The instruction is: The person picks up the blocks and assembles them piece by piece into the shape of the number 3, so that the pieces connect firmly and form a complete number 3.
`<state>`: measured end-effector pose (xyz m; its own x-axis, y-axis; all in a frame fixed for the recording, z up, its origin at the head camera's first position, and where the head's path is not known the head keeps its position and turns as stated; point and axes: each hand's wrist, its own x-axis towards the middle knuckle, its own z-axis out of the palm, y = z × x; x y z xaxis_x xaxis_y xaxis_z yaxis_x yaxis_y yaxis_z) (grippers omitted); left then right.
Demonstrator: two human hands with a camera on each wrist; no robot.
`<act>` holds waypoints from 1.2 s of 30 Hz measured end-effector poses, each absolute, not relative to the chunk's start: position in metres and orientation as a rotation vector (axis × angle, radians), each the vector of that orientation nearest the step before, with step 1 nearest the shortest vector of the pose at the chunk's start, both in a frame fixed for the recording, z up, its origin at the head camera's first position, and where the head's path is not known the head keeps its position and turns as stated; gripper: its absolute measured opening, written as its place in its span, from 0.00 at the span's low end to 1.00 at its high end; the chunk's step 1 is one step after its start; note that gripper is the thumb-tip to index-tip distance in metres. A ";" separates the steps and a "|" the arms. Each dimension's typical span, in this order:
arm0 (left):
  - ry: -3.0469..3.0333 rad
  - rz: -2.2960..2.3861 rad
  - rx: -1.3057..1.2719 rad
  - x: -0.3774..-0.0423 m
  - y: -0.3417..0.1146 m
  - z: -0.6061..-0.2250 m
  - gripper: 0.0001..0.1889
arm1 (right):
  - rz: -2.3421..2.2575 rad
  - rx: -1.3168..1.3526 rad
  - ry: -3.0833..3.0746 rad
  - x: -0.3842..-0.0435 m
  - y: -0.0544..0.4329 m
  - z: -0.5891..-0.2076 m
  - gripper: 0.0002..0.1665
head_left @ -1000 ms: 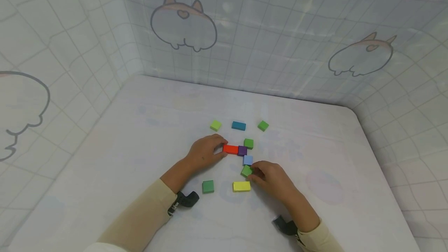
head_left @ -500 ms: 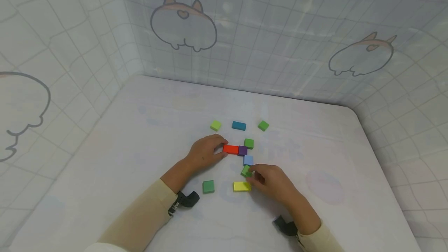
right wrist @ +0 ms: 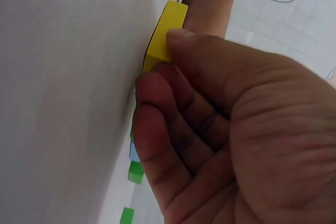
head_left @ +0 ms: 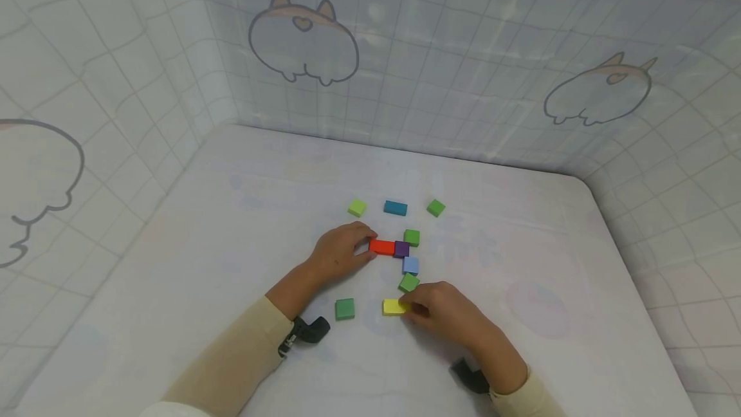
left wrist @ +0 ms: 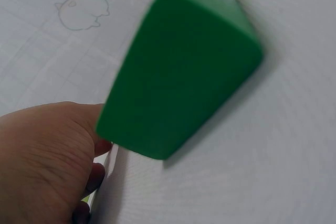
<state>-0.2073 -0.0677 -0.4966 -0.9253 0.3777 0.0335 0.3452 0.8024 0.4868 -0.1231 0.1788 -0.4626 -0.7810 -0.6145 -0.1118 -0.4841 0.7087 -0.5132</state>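
My left hand (head_left: 341,251) holds the left end of a red block (head_left: 382,247) between thumb and finger. A purple block (head_left: 402,249) sits against the red block's right end. From there a short line runs toward me: a light blue block (head_left: 410,265), then a turned green block (head_left: 408,282). With thumb and fingers, my right hand (head_left: 448,311) pinches the right end of a yellow block (head_left: 392,307), just below that green one. In the right wrist view the thumb lies on the yellow block (right wrist: 167,30), while the curled fingers cover its near end.
A darker green block (head_left: 345,309) stands near my left forearm and looms large in the left wrist view. Behind the line are a green block (head_left: 411,237), a lime block (head_left: 356,207), a blue block (head_left: 395,208) and another green block (head_left: 436,207). Patterned cloth walls surround the table.
My right hand has left the turned green block, come toward me and taken hold of the yellow block, which has shifted slightly left. The left hand has stayed in place.
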 end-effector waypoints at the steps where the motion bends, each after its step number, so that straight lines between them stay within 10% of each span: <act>1: 2.921 0.770 0.587 -0.207 -0.068 -0.497 0.22 | -0.689 -0.878 2.638 -0.123 0.179 -0.463 0.14; 36: 2.911 0.756 0.596 -0.208 -0.068 -0.495 0.22 | -0.696 -0.890 2.748 -0.124 0.166 -0.470 0.12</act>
